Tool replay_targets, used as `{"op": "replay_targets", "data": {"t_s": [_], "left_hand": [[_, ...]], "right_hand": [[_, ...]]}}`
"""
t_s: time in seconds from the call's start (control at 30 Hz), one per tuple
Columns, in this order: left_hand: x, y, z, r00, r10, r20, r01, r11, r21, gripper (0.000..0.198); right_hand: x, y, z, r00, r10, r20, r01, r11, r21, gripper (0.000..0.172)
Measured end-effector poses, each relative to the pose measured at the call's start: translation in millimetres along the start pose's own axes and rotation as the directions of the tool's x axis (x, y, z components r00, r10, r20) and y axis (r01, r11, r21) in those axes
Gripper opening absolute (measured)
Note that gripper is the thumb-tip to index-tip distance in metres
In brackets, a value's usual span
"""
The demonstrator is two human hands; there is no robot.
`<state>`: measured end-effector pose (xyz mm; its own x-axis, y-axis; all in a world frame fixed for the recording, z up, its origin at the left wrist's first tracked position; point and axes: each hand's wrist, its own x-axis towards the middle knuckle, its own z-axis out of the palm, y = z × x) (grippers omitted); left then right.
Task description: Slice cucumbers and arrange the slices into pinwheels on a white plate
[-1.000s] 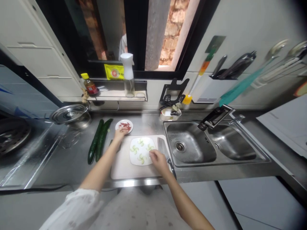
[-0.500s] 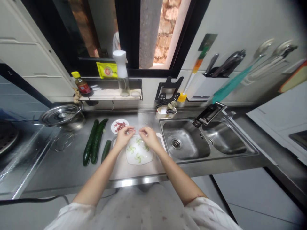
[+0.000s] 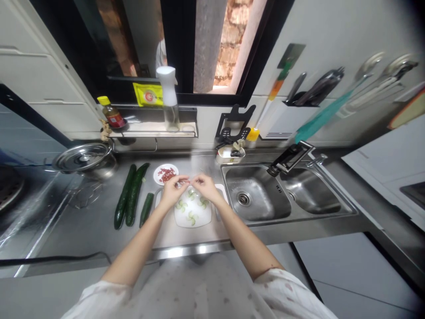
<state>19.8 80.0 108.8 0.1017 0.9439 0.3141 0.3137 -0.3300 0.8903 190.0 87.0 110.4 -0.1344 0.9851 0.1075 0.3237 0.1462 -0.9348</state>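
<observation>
Hands (image 3: 173,191) by plate's (image 3: 192,207) far edge

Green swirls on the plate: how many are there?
4: the far pale green swirl, the left one, the right one and the near one, on the white rounded-square plate. The right hand could hide more.
</observation>
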Motion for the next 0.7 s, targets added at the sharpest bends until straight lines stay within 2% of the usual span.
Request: {"op": "replay_targets", "data": {"t_s": [0.2,0.37,0.53,0.7], "left_hand": [[-1,-1,1.2,1.0,-0.002,0.014,0.001,1.0,0.031,0.022],[0,-8,-0.2,0.997,-0.03,0.072,0.028,0.999,0.023,0.029],[-4,-33,1.6,0.993,-0.11,0.042,0.107,0.992,0.067,0.029],[-13,-60,10.6,0.964,-0.266,0.005,0.259,0.945,0.2,0.023]], "right_hand": [[0,3,-1,1.0,-0.015,0.025,0.014,0.999,0.037,0.011],[0,7,-1,0.995,-0.097,0.021,0.098,0.995,-0.035,0.012],[1,22,-5,0.983,-0.174,0.05,0.181,0.956,-0.231,0.009],[2,45,-6,0.976,-0.137,0.168,0.204,0.847,-0.49,0.009]]}}
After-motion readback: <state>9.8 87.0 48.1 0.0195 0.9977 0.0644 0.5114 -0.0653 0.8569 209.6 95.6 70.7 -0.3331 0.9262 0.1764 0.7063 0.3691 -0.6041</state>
